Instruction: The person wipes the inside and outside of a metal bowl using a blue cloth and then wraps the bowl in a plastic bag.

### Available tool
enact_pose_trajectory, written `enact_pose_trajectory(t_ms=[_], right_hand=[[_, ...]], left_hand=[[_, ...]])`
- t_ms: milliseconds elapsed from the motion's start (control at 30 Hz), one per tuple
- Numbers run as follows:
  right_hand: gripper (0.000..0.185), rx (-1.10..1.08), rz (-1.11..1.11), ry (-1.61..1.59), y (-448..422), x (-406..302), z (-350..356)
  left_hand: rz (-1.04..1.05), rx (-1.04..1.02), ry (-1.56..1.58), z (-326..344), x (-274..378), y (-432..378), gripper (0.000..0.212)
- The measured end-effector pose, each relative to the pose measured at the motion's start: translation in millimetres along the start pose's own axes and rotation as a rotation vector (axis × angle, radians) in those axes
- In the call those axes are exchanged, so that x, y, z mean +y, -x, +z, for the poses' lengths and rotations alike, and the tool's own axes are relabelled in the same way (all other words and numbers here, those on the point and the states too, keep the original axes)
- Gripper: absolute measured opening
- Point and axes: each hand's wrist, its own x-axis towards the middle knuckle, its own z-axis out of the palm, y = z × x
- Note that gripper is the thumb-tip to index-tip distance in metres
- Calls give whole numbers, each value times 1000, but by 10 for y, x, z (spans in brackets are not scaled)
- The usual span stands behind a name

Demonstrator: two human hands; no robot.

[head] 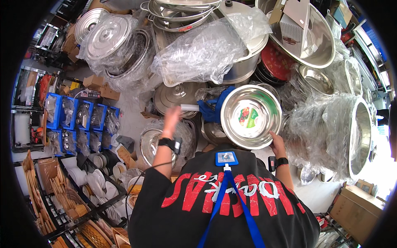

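Observation:
My right hand grips the lower right rim of a round stainless steel basin, which is tilted so that its inside and a green and red sticker show. My left hand is blurred, over a steel pot lid, beside the end of a white tube or handle. Whether it touches the tube cannot be told. A bunched blue cloth or bag lies between the tube and the basin. Below my left forearm is a plastic-wrapped steel basin.
Plastic-wrapped stacked basins stand at the right. Ahead are a plastic-covered tray, a large pot and stacked steel pans. Blue bins and a rack of wooden ware and dishes fill the left. A cardboard box sits lower right.

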Motion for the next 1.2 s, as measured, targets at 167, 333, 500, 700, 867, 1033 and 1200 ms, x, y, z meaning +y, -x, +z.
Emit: enact_pose_trajectory(t_ms=[167,333,500,700,867,1033,1200], right_hand=[[30,-287,57,109,-36,-89,661],[31,-484,134,368,-76,-80,1320],[47,-596,113,518,-300,-240,1618],[90,-168,-724,1416,-918,-78,2071],[47,5,-680,1829,-1042,185,2344],[33,-66,-920,1509,-1045,100,2194],[26,189,-1028,865,-533,-396,2067]], left_hand=[[-381,-500,172,869,-165,549,51],[-384,-195,516,615,-667,542,31],[-390,61,521,40,-754,767,34],[-284,214,427,-336,-974,1092,37],[-324,257,412,-334,-758,1222,36],[-282,194,443,-429,-791,1147,36],[-158,118,395,-396,-794,889,37]])
